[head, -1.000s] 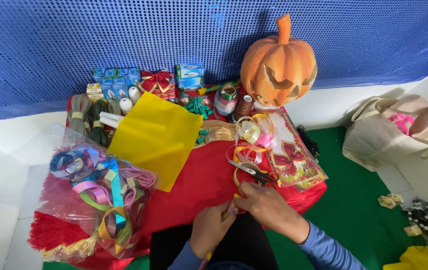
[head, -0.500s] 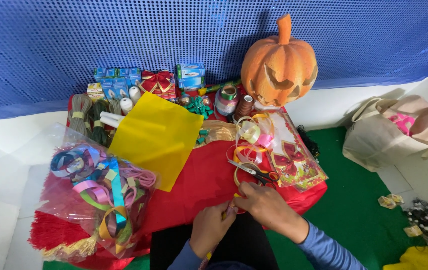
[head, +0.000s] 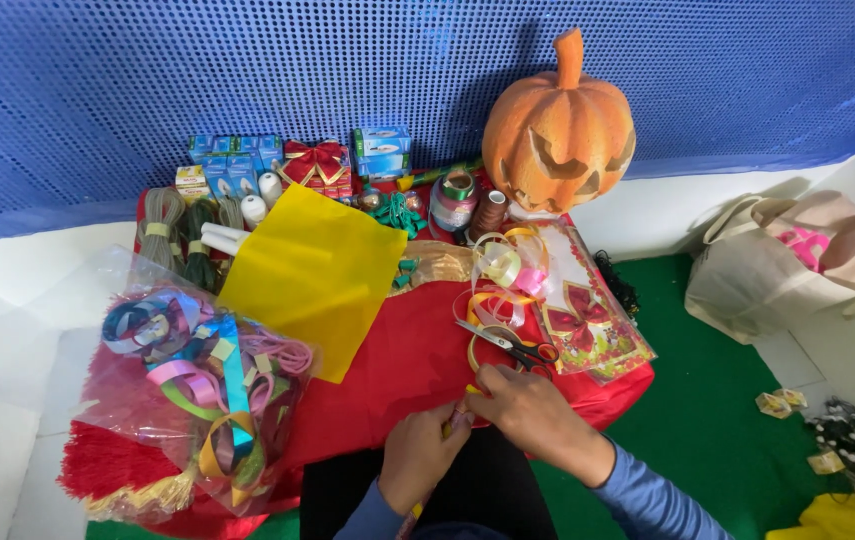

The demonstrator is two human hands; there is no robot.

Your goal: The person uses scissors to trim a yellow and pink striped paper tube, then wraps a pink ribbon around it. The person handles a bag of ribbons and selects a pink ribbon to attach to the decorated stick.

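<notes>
The right hand (head: 532,410) is curled shut at the near edge of the red cloth (head: 397,360), fingertips pinched on a small yellow strip (head: 471,389), prob. ribbon, too small to be sure. The left hand (head: 422,450) is closed beside it, touching it, w/ a thin yellow-pink strip (head: 452,425) gripped between fingers; both strips are held low centre, just over the cloth's front edge. Just beyond the right hand, black-handled scissors (head: 507,343) are laid on the cloth, blades pointing left, next to loose curls of yellow, pink & orange ribbon (head: 497,280). To the right of these a clear packet of red bows (head: 587,325) is laid flat. A yellow sheet (head: 312,275) is spread left of centre, tilted, partly over the cloth. At far left a clear plastic bag of mixed ribbon rolls (head: 202,385) is resting on red fringe. Further back: cord bundles (head: 182,230), white tubes (head: 227,238), small blue boxes (head: 237,155), a red bow (head: 315,160), ribbon spools (head: 452,198). An orange carved pumpkin (head: 559,130) is set against the blue dotted backdrop (head: 147,80). On the right, well apart, a beige tote bag (head: 787,260) is sat on the green floor mat (head: 727,400).
</notes>
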